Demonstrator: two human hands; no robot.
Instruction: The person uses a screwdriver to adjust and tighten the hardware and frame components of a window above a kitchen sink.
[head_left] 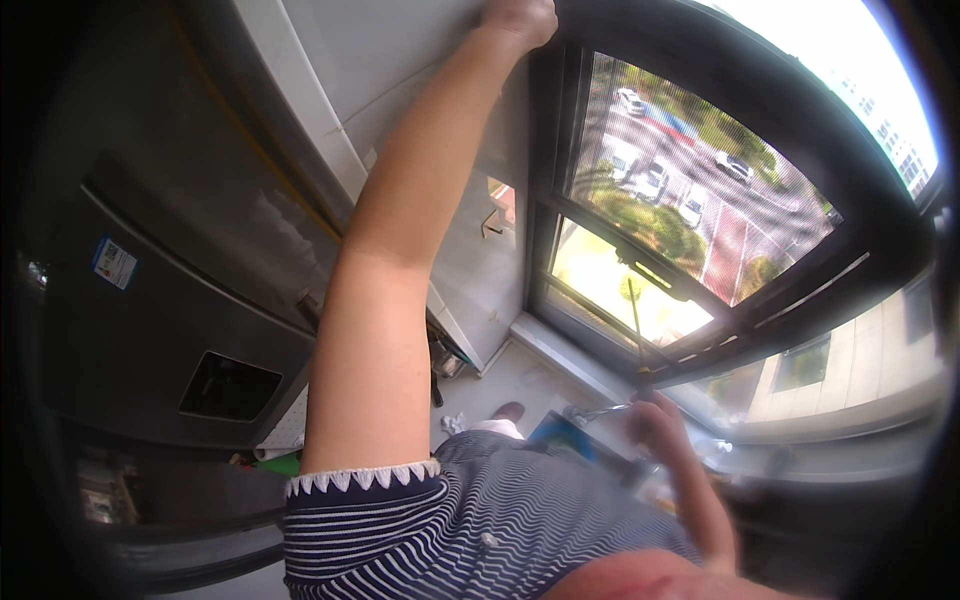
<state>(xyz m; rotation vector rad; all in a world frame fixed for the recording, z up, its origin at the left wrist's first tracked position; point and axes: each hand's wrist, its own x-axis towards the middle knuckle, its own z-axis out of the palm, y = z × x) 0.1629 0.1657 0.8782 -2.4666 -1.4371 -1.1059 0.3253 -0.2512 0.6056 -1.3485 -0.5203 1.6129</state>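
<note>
My left arm reaches up to the top of the view, where my left hand [518,20] is closed at the upper edge of the dark window frame [548,120]; what its fingers hold is out of sight. At lower right my right hand [652,425] is wrapped round a screwdriver [643,372], slightly blurred. Its long thin shaft points up toward a dark latch [655,270] on the sash between the meshed pane and the bright lower opening. Cars and greenery show through the window.
A dark fridge [150,260] stands at left, beside a white wall [330,80]. A pale ledge [540,335] runs below the window. Below are my foot, crumpled white paper [452,423], a blue flat item [560,435] and clutter behind my arm.
</note>
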